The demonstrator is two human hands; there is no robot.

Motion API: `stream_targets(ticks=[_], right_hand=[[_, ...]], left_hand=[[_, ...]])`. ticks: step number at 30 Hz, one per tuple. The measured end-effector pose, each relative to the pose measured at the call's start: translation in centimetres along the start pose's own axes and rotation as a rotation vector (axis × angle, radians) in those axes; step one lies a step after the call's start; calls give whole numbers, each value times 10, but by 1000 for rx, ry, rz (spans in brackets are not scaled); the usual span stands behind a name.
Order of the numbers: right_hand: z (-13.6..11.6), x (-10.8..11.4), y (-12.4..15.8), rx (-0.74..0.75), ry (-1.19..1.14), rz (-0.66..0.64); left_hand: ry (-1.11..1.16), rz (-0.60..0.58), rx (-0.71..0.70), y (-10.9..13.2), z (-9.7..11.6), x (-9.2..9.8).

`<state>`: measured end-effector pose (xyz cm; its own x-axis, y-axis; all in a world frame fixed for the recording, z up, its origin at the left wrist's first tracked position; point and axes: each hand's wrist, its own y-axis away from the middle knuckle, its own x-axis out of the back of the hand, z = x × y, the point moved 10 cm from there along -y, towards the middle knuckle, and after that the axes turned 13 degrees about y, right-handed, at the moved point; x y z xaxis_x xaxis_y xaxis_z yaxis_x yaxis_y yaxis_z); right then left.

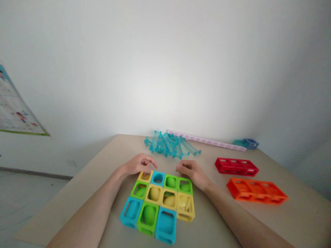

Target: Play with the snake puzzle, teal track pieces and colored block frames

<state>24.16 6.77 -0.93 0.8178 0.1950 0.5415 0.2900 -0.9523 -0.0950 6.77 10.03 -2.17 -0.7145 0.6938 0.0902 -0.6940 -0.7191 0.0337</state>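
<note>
Cube panel [162,198]: on the table between the forearms, near side, lying flat; three rows, 4/4/3, near-right slot unfilled.
Far row: yellow cube [140,179], then blue, green, green.
Middle row: green, then three yellow.
Near row: blue, green, blue.
Left hand [139,164]: at panel's far-left corner, thumb against the yellow cube there, index finger reaching out past it; thumb and index apart, nothing clamped.
Right hand [191,172]: just beside far-right corner, next to the end green cube [185,186]; fingers curled in, tips partly hidden, can't tell if anything's pinched.
Red block [236,166]: three cells in a row, right of right hand.
Orange block [256,191]: same layout, nearer than the red, apart from it.
Teal pieces [169,144]: translucent, loose heap beyond both hands.
Lilac strip [207,140]: along table's far edge, behind the heap.
Blue box [251,143]: far-right corner, by the strip's end.
Poster [18,106]: wall, far left.
</note>
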Motion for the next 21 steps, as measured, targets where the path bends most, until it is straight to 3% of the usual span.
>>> stream_targets(ticks=[7,15,19,21], right_hand=[[-5,-5,3,43,-3,-10],[-21,-8,7,181,243,10],[-53,8,21,358,435,207],[-78,4,37,491,509,212]], left_hand=[[-60,49,27,2,-5,7],[-66,-8,61,2,-8,1],[-79,39,43,2,-3,3],[-107,86,26,1,0,6]])
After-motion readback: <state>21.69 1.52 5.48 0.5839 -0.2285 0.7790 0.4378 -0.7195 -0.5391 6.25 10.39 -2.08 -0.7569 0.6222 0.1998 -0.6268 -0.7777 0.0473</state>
